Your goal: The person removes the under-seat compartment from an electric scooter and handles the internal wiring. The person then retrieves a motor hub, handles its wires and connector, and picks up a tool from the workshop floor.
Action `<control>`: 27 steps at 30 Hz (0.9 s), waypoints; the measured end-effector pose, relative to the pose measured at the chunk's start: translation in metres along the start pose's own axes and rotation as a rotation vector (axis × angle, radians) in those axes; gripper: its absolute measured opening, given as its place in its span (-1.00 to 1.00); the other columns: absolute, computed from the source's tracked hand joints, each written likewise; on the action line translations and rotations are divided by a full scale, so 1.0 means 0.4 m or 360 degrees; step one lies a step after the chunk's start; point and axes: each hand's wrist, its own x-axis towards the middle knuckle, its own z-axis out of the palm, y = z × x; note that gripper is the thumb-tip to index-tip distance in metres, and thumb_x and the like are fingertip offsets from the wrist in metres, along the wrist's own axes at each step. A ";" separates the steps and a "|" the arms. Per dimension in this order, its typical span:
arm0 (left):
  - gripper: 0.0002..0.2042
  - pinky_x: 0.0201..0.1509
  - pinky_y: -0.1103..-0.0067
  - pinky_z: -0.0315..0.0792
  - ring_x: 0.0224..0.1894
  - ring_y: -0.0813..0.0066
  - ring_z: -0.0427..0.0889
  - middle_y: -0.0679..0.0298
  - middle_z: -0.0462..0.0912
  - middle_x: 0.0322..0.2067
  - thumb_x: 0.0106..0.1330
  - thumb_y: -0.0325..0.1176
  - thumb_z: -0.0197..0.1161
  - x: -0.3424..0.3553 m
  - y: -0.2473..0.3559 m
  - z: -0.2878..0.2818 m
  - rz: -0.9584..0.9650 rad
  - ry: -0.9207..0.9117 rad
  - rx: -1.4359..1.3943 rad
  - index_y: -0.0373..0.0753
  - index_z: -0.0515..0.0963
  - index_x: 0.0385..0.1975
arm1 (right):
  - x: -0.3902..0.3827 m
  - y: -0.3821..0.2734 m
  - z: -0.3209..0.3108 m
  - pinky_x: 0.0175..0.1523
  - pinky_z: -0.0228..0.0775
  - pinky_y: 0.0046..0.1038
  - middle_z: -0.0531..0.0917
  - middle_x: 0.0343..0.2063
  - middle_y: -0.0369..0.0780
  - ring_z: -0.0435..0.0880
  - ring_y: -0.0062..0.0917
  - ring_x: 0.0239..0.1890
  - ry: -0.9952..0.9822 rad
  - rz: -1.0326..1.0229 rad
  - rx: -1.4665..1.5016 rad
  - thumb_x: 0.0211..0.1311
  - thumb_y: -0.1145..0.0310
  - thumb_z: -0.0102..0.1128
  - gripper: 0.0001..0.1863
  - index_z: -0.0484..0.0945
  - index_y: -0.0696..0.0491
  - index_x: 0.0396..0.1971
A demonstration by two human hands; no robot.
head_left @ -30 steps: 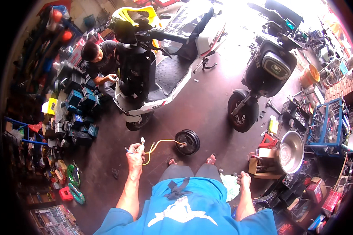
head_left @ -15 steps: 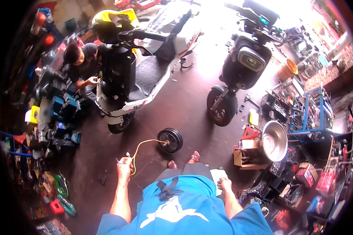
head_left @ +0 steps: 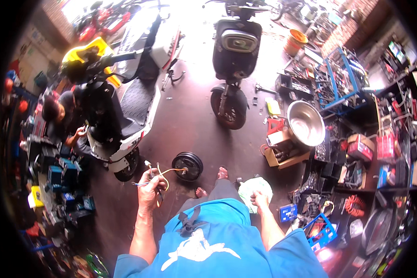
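My left hand (head_left: pixel 150 189) is closed around the end of a yellow-orange cable (head_left: pixel 170 170), with thin coloured wires and a small white connector (head_left: pixel 147 164) sticking out above the fingers. That cable runs to the hub of a black hub-motor wheel (head_left: pixel 191 163), which rests on the floor just ahead of my feet. On the other side, my right hand (head_left: pixel 260 199) is closed at hip height on a pale greenish-white plastic bag (head_left: pixel 251 186). The bag bulges out beside my leg; its contents are hidden.
A white scooter (head_left: pixel 143 118) stands ahead left, with another person (head_left: pixel 62 116) crouched behind it. A black scooter (head_left: pixel 236 60) stands ahead. At right are a metal basin (head_left: pixel 306 124), a cardboard box (head_left: pixel 282 160), a blue rack (head_left: pixel 340 83) and cluttered parts. Batteries (head_left: pixel 55 176) crowd the left.
The view has swung right, so the scooters sit further left. My left hand has come nearer the wheel with the cable. More of the bag shows beside my right hand.
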 end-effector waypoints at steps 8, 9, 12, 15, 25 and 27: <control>-0.75 -0.78 0.73 0.16 -0.78 0.72 0.23 0.40 0.31 -0.71 0.33 -0.32 0.06 0.003 -0.049 0.084 -0.0126 -0.0020 0.0293 -0.26 0.37 -0.06 | -0.030 0.116 -0.093 -0.58 0.36 -0.57 0.56 -0.53 -0.23 0.51 -0.59 -0.60 0.0243 0.0252 0.0152 0.19 0.32 0.05 -0.78 0.48 0.14 -0.25; -0.75 -0.78 0.73 0.16 -0.78 0.72 0.23 0.40 0.31 -0.71 0.33 -0.32 0.06 0.012 -0.047 0.095 -0.0118 -0.0020 0.0297 -0.26 0.37 -0.06 | -0.022 0.117 -0.097 -0.58 0.36 -0.57 0.56 -0.53 -0.23 0.51 -0.59 -0.60 0.0237 0.0248 0.0157 0.19 0.32 0.05 -0.78 0.48 0.14 -0.25; -0.84 -0.83 0.73 0.07 -0.83 0.72 0.14 0.42 0.24 -0.75 0.38 -0.29 -0.02 0.040 -0.027 0.145 -0.0048 0.0088 -0.0023 -0.19 0.40 -0.19 | 0.020 0.084 -0.109 -0.57 0.37 -0.54 0.57 -0.54 -0.23 0.52 -0.58 -0.62 0.0350 0.0312 0.0295 0.19 0.33 0.03 -0.79 0.49 0.13 -0.26; -0.81 -0.84 0.73 0.06 -0.83 0.71 0.14 0.41 0.23 -0.75 0.39 -0.26 -0.06 0.065 0.007 0.205 -0.0045 0.0132 -0.0212 -0.21 0.43 -0.20 | 0.079 -0.012 -0.099 -0.57 0.37 -0.53 0.58 -0.52 -0.23 0.52 -0.59 -0.61 0.0201 0.0242 0.0279 0.19 0.32 0.03 -0.79 0.50 0.13 -0.26; -0.71 -0.80 0.70 0.05 -0.82 0.70 0.07 0.42 0.16 -0.75 0.41 -0.20 -0.13 0.095 0.133 0.392 0.0312 0.0331 -0.0262 -0.31 0.39 -0.15 | 0.232 -0.305 -0.181 -0.49 0.35 -0.64 0.57 -0.51 -0.27 0.51 -0.66 -0.56 0.0021 -0.0226 0.0112 0.22 0.25 0.08 -0.75 0.48 0.11 -0.23; -0.71 -0.80 0.68 0.05 -0.82 0.68 0.06 0.42 0.15 -0.76 0.41 -0.21 -0.14 0.080 0.140 0.403 0.0287 0.0408 -0.0297 -0.32 0.40 -0.19 | 0.233 -0.330 -0.189 -0.49 0.35 -0.64 0.57 -0.51 -0.27 0.50 -0.66 -0.56 0.0017 -0.0249 0.0060 0.22 0.24 0.08 -0.74 0.47 0.11 -0.22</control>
